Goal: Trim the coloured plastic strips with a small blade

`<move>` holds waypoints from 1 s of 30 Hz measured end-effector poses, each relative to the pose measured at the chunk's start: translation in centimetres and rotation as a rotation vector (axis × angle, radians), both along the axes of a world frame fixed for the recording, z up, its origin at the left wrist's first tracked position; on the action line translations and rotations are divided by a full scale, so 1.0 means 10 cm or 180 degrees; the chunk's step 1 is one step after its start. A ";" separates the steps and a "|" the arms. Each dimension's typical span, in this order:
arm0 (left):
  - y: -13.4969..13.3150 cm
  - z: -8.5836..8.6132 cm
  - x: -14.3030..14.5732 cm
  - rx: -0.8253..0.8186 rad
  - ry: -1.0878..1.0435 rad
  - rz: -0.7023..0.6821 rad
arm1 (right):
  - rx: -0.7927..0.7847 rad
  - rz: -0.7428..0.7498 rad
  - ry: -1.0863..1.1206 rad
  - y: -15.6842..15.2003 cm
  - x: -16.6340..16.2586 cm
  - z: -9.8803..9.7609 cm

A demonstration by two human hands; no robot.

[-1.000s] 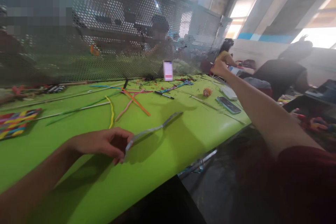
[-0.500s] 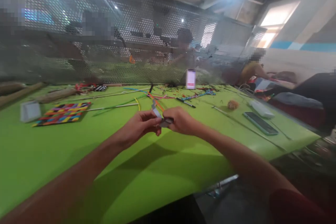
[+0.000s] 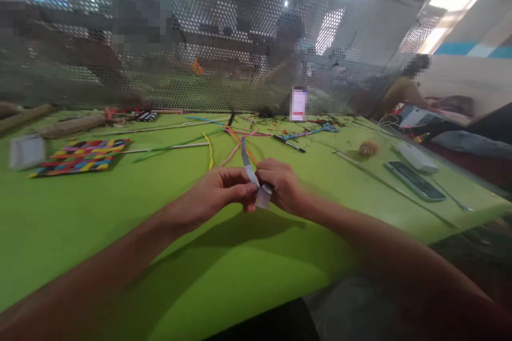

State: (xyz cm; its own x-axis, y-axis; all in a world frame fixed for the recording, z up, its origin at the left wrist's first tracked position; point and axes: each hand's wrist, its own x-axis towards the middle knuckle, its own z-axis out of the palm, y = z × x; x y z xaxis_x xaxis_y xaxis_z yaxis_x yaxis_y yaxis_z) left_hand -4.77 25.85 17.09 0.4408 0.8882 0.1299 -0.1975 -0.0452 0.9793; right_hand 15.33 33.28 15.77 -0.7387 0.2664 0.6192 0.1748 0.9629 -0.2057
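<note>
My left hand is closed, its thumb and fingers pinching a narrow grey-white strip that looks like paper or tape. The strip's far end stands up from the fingers, towards the cords. Beside it, my right hand is curled shut around another part of the strip, where a short pale flap hangs out below. What lies inside the right fist is partly hidden. Just beyond the hands lie an orange cord, a pink cord and a yellow cord.
On the green table lie a multicoloured woven mat, a white block, a black pen, a phone and a long thin rod. A perforated metal screen closes off the back.
The camera view has tilted down and shifted slightly. Both hands stay together on the strip; more of its upper length and the pale flap now show.
</note>
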 end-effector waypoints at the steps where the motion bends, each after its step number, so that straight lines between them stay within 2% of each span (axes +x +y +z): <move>1: 0.00 -0.01 0.00 -0.0016 -0.0042 0.0016 | 0.0007 0.0004 0.0007 -0.01 0.00 0.00; 6: 0.00 -0.05 0.00 -0.0126 -0.0264 0.0184 | 0.0105 0.0003 0.0113 -0.05 -0.01 0.01; 15: -0.01 -0.05 -0.02 -0.0011 -0.0119 0.0175 | -0.0004 0.0068 0.0280 -0.07 -0.05 -0.04; 30: -0.04 -0.08 -0.03 0.0055 -0.0257 0.0130 | 0.0117 0.0130 0.0335 -0.09 -0.06 -0.01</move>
